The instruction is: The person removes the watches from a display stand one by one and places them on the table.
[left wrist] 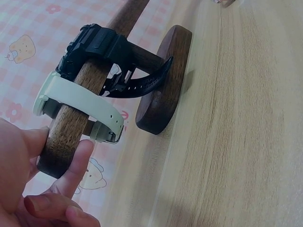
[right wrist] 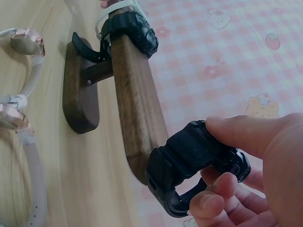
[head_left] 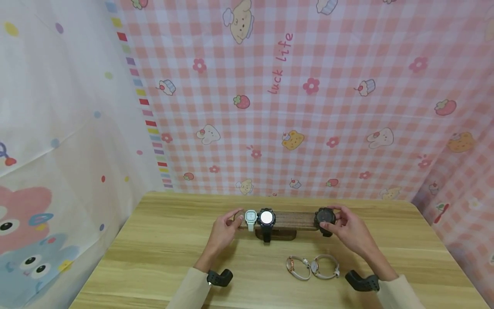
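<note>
A dark wooden watch stand [head_left: 295,220] has a horizontal bar on a short post and oval base. My left hand [head_left: 225,231] pinches the bar's left end between thumb and finger. Beside those fingers a mint-green watch [left wrist: 90,101] hangs on the bar, and a black watch [head_left: 267,218] hangs next to it. With thumb and fingers my right hand [head_left: 349,227] grips another black watch [right wrist: 189,156] at the bar's right end. In the right wrist view its closed strap loop sits right at the bar's tip; how far the bar passes into it I cannot tell.
Two slim watches with pale straps and rose-gold cases, the left one [head_left: 293,271] and the right one [head_left: 335,271], lie on the light wooden table [head_left: 154,257] in front of the stand. A pink checked cloth [head_left: 289,163] hangs behind the table.
</note>
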A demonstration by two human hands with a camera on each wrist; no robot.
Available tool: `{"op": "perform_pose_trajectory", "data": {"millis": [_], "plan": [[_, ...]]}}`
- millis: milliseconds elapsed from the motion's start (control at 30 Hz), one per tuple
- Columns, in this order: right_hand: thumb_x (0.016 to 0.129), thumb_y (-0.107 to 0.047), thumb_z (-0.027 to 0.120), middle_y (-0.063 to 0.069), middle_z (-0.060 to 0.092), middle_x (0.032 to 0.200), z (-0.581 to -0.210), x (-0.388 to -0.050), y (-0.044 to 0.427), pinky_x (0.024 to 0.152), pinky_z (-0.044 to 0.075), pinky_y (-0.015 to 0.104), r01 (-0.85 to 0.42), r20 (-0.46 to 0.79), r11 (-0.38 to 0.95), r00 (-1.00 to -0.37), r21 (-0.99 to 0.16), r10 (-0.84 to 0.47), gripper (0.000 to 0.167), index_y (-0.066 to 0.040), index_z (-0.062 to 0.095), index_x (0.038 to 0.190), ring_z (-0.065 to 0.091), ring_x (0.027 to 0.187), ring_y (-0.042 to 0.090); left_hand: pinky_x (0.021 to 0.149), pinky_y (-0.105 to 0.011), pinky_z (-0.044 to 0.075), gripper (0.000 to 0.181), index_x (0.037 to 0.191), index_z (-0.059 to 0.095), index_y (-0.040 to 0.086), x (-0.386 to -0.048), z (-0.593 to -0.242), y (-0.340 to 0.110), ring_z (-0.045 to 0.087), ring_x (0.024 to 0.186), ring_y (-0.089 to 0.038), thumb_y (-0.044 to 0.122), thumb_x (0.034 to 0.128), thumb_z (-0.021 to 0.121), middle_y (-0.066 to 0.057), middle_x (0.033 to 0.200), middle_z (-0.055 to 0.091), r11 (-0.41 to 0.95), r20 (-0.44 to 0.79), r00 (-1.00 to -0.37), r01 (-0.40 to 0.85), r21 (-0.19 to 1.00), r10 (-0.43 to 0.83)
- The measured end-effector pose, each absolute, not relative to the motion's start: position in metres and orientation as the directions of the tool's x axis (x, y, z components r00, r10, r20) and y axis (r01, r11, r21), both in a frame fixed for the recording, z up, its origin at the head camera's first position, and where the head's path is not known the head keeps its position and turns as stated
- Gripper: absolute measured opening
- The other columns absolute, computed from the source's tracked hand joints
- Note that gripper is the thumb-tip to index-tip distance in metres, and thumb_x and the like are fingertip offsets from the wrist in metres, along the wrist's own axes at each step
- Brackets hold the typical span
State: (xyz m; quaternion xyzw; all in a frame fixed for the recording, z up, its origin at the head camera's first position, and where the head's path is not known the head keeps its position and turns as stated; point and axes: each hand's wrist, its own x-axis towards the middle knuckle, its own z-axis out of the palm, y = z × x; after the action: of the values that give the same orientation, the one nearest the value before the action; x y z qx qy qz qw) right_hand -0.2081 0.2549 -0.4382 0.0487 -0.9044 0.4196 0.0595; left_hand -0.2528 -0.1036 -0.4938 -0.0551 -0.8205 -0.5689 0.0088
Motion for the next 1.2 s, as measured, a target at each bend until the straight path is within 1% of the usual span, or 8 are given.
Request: {"op": "perform_pose_trajectory", "data": {"millis": [133,400,700,833,1000,1100,1200], "plan": [[0.086,-0.027,0.078,0.008,0.065,0.089,-0.434,-0.207,0.253,0.056,0.043,0.026,-0.159,0.166,0.643,-0.985,-0.749,-0.051,0.061,-0.003,0.052,0.136,0.056,0.069,0.013,0.053,-0.025,0.035,0.038,0.136,0.061,0.011,-0.252,-0.493,-0.104,0.071,0.082,-0.034,0.025,0.1007,0.059,-0.012,0.083,0.073,0.345,0.078,-0.994,0.102,0.933,0.082],[0.085,-0.026,0.079,0.006,0.066,0.086,-0.425,-0.204,0.245,0.053,0.041,0.025,-0.205,0.194,0.619,-0.977,-0.758,-0.087,0.06,-0.002,0.054,0.134,0.054,0.064,0.011,0.054,-0.026,0.037,0.038,0.135,0.061,0.011,-0.253,-0.495,-0.104,0.071,0.081,-0.033,0.025,0.1005,0.059,-0.01,0.084,0.074,0.346,0.074,-0.994,0.097,0.933,0.08],[0.083,-0.028,0.081,0.006,0.064,0.084,-0.419,-0.201,0.232,0.05,0.039,0.025,-0.208,0.168,0.591,-0.978,-0.779,-0.123,0.063,-0.004,0.054,0.135,0.051,0.061,0.011,0.055,-0.026,0.038,0.038,0.135,0.061,0.011,-0.252,-0.494,-0.104,0.071,0.082,-0.034,0.025,0.1004,0.06,-0.01,0.083,0.074,0.345,0.063,-0.995,0.086,0.935,0.078],[0.082,-0.028,0.082,0.005,0.064,0.086,-0.417,-0.199,0.227,0.051,0.04,0.024,-0.216,0.166,0.583,-0.976,-0.783,-0.139,0.063,-0.005,0.056,0.134,0.051,0.062,0.012,0.058,-0.027,0.04,0.038,0.136,0.061,0.011,-0.252,-0.495,-0.104,0.071,0.082,-0.032,0.026,0.1006,0.059,-0.01,0.087,0.074,0.342,0.065,-0.995,0.089,0.935,0.081],[0.08,-0.026,0.083,0.005,0.065,0.086,-0.417,-0.196,0.22,0.051,0.041,0.024,-0.259,0.198,0.576,-0.966,-0.775,-0.168,0.06,-0.005,0.059,0.131,0.052,0.062,0.01,0.063,-0.03,0.044,0.038,0.136,0.061,0.011,-0.252,-0.495,-0.104,0.072,0.082,-0.032,0.026,0.1007,0.059,-0.01,0.089,0.074,0.336,0.072,-0.994,0.096,0.937,0.085],[0.078,-0.024,0.085,0.004,0.063,0.082,-0.418,-0.195,0.215,0.052,0.042,0.024,-0.29,0.221,0.573,-0.957,-0.766,-0.188,0.059,-0.006,0.061,0.128,0.051,0.06,0.009,0.063,-0.03,0.044,0.038,0.136,0.061,0.01,-0.253,-0.494,-0.104,0.071,0.081,-0.032,0.026,0.1006,0.059,-0.011,0.089,0.074,0.332,0.074,-0.993,0.099,0.938,0.087],[0.077,-0.022,0.085,0.002,0.061,0.081,-0.419,-0.194,0.21,0.053,0.043,0.024,-0.309,0.233,0.572,-0.951,-0.76,-0.204,0.058,-0.006,0.062,0.127,0.051,0.06,0.008,0.06,-0.029,0.043,0.038,0.136,0.061,0.01,-0.253,-0.494,-0.104,0.072,0.082,-0.033,0.025,0.1006,0.059,-0.011,0.09,0.074,0.33,0.075,-0.993,0.1,0.938,0.089]]}}
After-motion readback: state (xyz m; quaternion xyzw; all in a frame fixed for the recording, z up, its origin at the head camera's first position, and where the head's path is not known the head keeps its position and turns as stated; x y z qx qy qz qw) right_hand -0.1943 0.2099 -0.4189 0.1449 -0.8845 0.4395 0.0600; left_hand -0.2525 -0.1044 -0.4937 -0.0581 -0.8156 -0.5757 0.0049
